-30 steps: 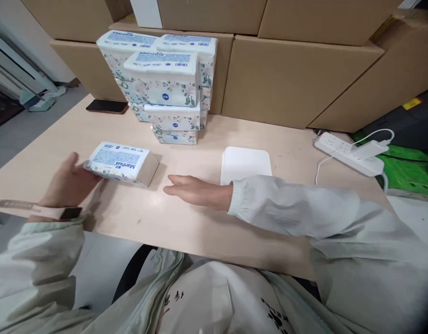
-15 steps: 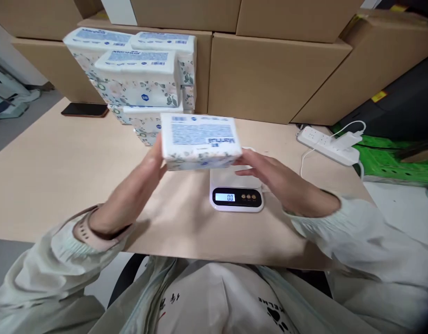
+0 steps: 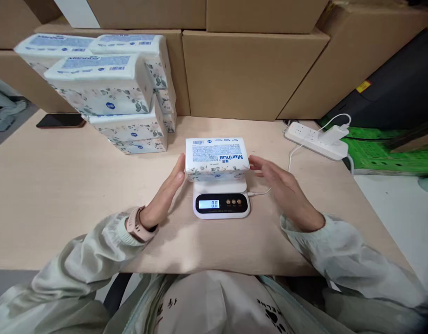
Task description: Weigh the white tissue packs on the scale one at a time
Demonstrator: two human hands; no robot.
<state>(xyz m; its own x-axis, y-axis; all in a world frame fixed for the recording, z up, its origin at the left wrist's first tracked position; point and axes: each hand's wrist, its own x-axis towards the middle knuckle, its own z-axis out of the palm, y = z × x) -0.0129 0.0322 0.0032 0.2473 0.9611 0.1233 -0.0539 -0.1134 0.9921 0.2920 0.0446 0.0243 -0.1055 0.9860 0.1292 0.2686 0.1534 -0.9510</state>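
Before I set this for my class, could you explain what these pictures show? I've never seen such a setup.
No machine here: a person works bare-handed. Every picture comes from one camera worn on the head, looking forward and down. The left hand and right hand flank a white, flower-printed soft pack marked Manhua, above a white plastic scale whose lit rectangular display reads 0.0; whether the hands bear the pack's weight is unclear. The pale wood-look table also bears a stack of similar white packs, a flat dark phone and a white plastic power strip.
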